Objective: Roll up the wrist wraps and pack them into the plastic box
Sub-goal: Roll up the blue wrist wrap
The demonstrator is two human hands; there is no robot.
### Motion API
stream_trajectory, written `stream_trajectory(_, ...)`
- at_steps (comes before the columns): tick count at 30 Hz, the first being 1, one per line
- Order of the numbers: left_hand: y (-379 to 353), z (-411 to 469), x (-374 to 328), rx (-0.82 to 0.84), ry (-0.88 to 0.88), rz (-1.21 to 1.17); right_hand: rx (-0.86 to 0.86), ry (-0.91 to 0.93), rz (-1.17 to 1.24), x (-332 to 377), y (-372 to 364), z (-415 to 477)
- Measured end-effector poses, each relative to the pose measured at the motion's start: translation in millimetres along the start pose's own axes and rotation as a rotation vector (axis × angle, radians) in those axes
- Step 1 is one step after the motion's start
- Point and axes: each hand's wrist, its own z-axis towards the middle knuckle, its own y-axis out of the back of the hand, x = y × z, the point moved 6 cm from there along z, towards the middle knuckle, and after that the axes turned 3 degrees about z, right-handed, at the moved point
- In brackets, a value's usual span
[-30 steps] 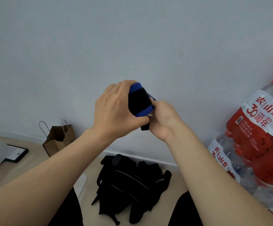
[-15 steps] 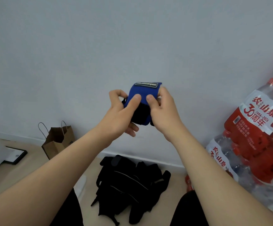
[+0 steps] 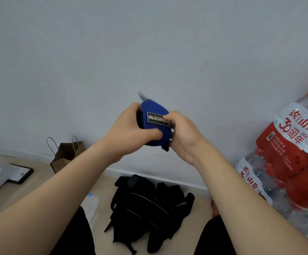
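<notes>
Hands meet in front of the wall, both curled around a rolled blue wrist wrap [image 3: 154,122]: the left hand [image 3: 131,133] grips its near side with thumb across, the right hand [image 3: 181,134] pinches its labelled edge. Black straps [image 3: 149,203] lie on the floor below, beside a clear plastic box [image 3: 92,205].

Blue wrist wrap [image 3: 154,124] — rolled up, apparently, blurred — label patch facing up.
</notes>
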Motion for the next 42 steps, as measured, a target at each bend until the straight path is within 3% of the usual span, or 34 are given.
stream_trajectory(2,-6,-4,-4,0.077,-0.084,0.167,0.044,-0.061,0.048,-4,-2,-2)
stream_trajectory(4,-10,-6,-2,0.122,-0.091,0.166,0.032,-0.056,0.021,-3,3,-2)
stream_trajectory(9,-4,-3,-5,0.029,-0.102,0.132,-0.035,0.153,0.029,11,7,-6)
stream_trajectory(14,-14,-5,5,0.133,0.108,-0.228,-0.084,0.302,-0.040,19,5,-9)
stream_trajectory(18,-4,-4,0,0.060,0.029,-0.175,-0.096,0.226,0.060,18,7,-7)
stream_trajectory(25,-1,-5,-2,0.024,-0.085,0.076,-0.155,0.050,-0.004,3,0,-5)
stream_trajectory(31,1,-12,-1,0.059,-0.168,0.272,0.089,-0.134,0.143,-4,-1,-12)
stream_trajectory(34,3,-10,3,0.079,-0.086,0.301,0.058,-0.021,0.116,3,3,-13)
stream_trajectory(39,-10,-14,10,0.223,0.172,-0.129,-0.078,0.217,-0.114,13,3,-17)
stream_trajectory(42,-9,-17,1,0.178,0.058,-0.132,-0.065,0.267,-0.176,16,3,-20)
